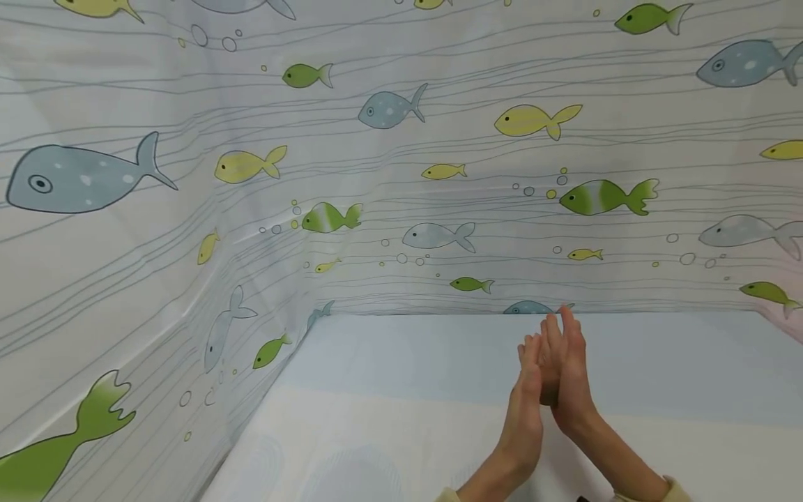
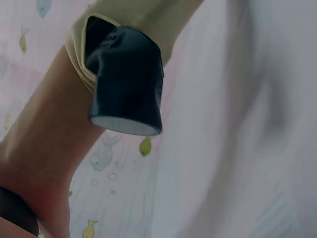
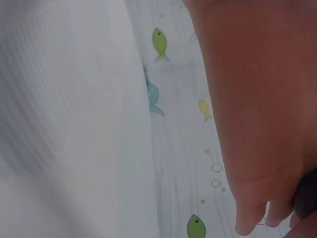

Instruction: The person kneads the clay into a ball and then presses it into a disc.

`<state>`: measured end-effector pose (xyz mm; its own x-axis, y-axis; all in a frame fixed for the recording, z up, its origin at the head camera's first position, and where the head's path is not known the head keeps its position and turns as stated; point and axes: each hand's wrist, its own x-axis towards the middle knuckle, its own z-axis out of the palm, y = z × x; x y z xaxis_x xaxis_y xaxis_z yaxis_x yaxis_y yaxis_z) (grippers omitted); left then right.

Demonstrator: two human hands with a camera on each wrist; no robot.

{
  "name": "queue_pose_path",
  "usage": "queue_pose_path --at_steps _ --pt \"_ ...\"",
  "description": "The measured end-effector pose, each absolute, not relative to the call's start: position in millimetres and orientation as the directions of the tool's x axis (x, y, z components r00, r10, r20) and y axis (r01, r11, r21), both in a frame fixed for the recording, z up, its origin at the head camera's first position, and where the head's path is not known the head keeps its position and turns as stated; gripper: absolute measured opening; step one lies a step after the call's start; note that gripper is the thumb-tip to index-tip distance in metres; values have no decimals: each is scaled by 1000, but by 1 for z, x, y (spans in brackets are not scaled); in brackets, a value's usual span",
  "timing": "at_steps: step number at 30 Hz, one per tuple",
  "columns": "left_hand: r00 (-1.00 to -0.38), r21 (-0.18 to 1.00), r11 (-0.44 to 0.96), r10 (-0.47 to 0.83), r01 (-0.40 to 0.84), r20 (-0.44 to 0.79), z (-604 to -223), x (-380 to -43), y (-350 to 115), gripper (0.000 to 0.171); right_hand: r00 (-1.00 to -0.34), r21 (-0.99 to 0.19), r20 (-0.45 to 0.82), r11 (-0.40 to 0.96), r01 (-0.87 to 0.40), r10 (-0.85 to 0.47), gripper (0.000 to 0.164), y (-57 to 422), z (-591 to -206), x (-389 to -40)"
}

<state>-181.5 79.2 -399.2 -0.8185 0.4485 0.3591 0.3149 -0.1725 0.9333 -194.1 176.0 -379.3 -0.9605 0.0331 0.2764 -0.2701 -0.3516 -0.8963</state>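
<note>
In the head view, my left hand and right hand are raised at the right of centre, palms facing each other and fingers pointing up and away. Pressed between the palms is a small dark, rounded object, mostly hidden by the hands; I cannot tell what it is. A dark edge of this object shows in the left wrist view's lower left corner. The right wrist view has its dark curved side beside the right hand, whose fingers are extended.
Below the hands is a surface with a pale blue and white cover. Around it stands a white curtain-like wall printed with fish. In the left wrist view, a dark blue-black piece sits at the other arm's beige cuff.
</note>
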Motion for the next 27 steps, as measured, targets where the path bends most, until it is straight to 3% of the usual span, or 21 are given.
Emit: queue_pose_path --at_steps 12,27 --pt "-834 933 -188 419 305 357 -392 -176 75 55 -920 -862 376 -321 -392 116 68 178 -387 -199" --pt "-916 928 -248 223 276 332 -390 -187 68 60 -910 -902 415 -128 -412 8 54 144 -393 -180"
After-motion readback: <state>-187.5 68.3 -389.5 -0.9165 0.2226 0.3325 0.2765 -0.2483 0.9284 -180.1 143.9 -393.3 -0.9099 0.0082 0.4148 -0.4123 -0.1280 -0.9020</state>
